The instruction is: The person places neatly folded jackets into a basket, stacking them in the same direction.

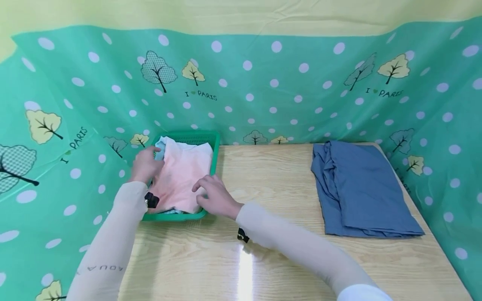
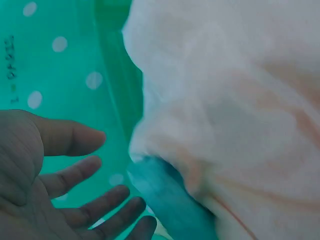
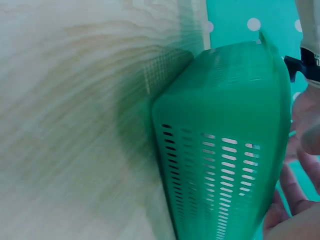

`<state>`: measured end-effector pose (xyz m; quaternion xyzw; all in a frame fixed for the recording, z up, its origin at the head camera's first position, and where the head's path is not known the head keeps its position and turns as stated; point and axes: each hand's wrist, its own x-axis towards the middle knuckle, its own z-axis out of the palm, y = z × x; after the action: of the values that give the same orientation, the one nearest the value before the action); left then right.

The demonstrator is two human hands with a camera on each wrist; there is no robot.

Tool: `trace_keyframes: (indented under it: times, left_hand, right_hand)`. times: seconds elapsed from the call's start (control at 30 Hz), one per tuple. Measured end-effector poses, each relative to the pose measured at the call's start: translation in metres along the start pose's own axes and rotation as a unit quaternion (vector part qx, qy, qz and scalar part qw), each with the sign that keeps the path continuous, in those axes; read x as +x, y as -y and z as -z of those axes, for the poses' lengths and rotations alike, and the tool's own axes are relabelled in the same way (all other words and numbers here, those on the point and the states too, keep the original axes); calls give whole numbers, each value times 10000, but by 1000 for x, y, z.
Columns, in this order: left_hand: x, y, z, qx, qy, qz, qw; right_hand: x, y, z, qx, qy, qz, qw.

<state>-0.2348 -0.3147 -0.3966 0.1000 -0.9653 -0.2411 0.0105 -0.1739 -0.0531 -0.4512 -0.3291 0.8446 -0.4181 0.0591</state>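
A green plastic basket with slotted sides stands on the left of the table. Folded pale pink and white cloth fills it, and a light blue piece of fabric shows under the cloth's edge. At the basket's left side is my left hand; in the left wrist view its fingers are spread and hold nothing, beside the cloth. My right hand reaches over the basket's right rim, its fingers loosely bent above the cloth's near right corner. In the right wrist view the basket's outer wall covers part of the work.
Folded dark blue fabric lies on the right of the wooden table. A green polka-dot curtain with printed trees rises behind and along both sides, close to the basket's left and back.
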Motion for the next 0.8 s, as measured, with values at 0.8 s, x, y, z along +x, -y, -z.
trace_keyframes:
  times: [0.8]
  left_hand:
    - [-67, -147, -80, -2961, 70, -1140, 9483]
  right_hand:
    - [-56, -80, 77, 2810, -1509, -957, 9429]
